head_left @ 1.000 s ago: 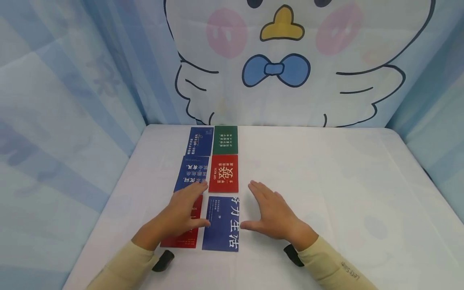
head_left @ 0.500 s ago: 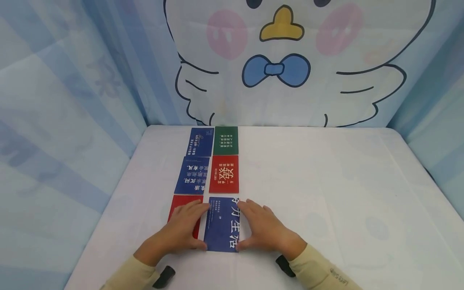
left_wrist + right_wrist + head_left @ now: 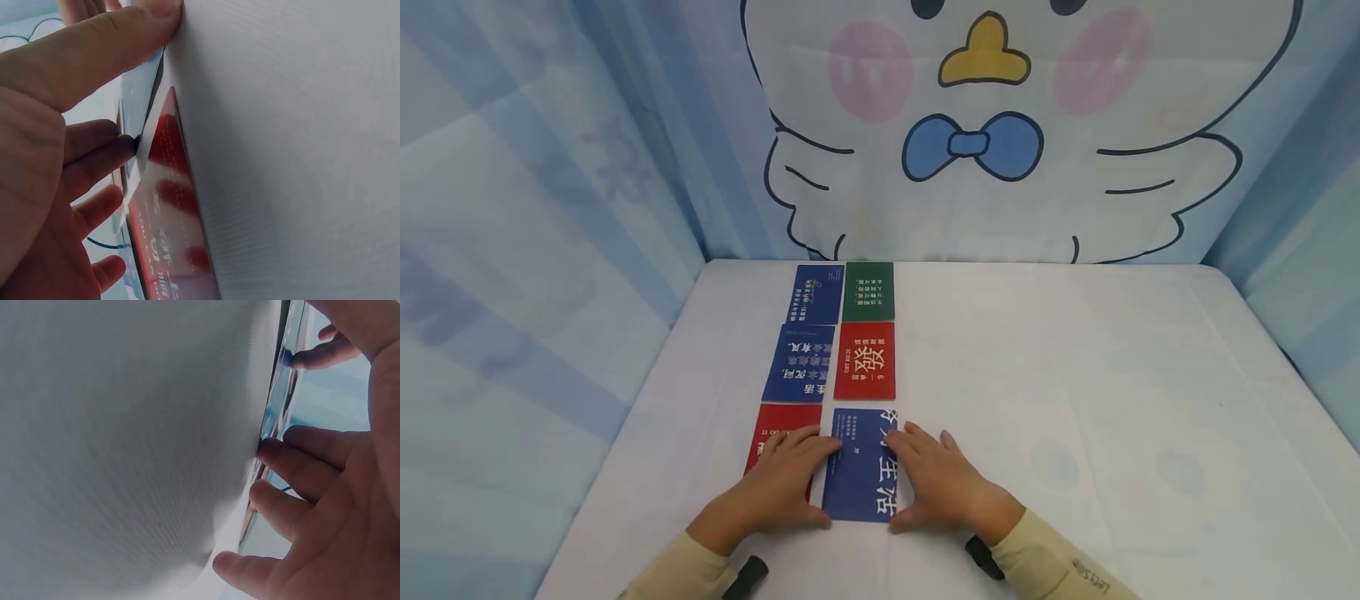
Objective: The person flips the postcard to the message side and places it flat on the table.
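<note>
A blue card (image 3: 856, 475) with large white characters lies flat at the near end of a two-column layout. My left hand (image 3: 775, 487) is at its left edge, thumb at the near corner and fingertips further up. On the opposite edge, the fingertips and thumb of my right hand (image 3: 946, 490) touch the card. Both hands have spread, relaxed fingers. Beneath my left hand lies a red card (image 3: 792, 414), partly hidden; the left wrist view shows its glossy face reflecting the fingers. In the right wrist view, my fingertips (image 3: 270, 449) reach the blue card's edge.
Beyond the hands lie a second red card (image 3: 865, 361), a green card (image 3: 869, 292) and two more blue cards, one nearer (image 3: 797, 362) and one at the far edge (image 3: 815, 293). A white cloth covers the table (image 3: 1075, 375). A printed curtain (image 3: 970, 208) hangs behind.
Both hands have come down and nearer the body, closing in on the blue card's two sides. More of the left column shows now. The cards look unmoved.
</note>
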Available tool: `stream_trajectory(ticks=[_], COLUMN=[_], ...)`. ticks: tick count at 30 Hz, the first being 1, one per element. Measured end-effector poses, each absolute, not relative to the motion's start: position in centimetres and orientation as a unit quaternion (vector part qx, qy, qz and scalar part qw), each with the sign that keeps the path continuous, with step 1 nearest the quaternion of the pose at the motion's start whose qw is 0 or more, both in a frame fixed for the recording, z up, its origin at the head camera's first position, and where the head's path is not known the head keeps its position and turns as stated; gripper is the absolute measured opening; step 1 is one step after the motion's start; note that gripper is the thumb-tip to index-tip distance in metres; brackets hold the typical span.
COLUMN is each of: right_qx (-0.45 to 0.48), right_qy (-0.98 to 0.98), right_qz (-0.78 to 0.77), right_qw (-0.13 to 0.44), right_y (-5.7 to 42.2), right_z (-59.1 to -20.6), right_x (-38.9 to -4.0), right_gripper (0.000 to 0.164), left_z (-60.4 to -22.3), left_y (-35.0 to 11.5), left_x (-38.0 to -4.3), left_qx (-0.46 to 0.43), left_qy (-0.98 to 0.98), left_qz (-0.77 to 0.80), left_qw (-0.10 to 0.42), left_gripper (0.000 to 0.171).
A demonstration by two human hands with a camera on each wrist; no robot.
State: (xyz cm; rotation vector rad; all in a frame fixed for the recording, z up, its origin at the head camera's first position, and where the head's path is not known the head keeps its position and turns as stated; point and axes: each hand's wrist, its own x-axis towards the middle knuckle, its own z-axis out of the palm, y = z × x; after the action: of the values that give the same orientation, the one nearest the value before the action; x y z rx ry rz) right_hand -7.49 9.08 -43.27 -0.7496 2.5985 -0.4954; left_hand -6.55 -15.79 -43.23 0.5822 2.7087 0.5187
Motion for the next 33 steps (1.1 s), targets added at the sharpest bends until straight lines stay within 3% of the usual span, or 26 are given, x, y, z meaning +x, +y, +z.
stream_trajectory(ticks=[19, 33], right_qx=[-0.284, -0.277], right_qy=[0.921, 0.919], right_qz=[-0.196, -0.204], right_qw=[0.181, 0.192], right_y=[9.41, 8.99], right_z=[-42.95, -43.03], right_x=[-7.46, -6.60], right_gripper=[0.079, 0.076], left_z=[-42.76, -42.90], left_y=[-16.32, -15.85], left_x=[-7.07, -7.06], left_qx=[0.215, 0.181], left_qy=[0.933, 0.944], left_qz=[0.215, 0.235], left_qw=[0.192, 0.143], left_gripper=[0.089, 0.042])
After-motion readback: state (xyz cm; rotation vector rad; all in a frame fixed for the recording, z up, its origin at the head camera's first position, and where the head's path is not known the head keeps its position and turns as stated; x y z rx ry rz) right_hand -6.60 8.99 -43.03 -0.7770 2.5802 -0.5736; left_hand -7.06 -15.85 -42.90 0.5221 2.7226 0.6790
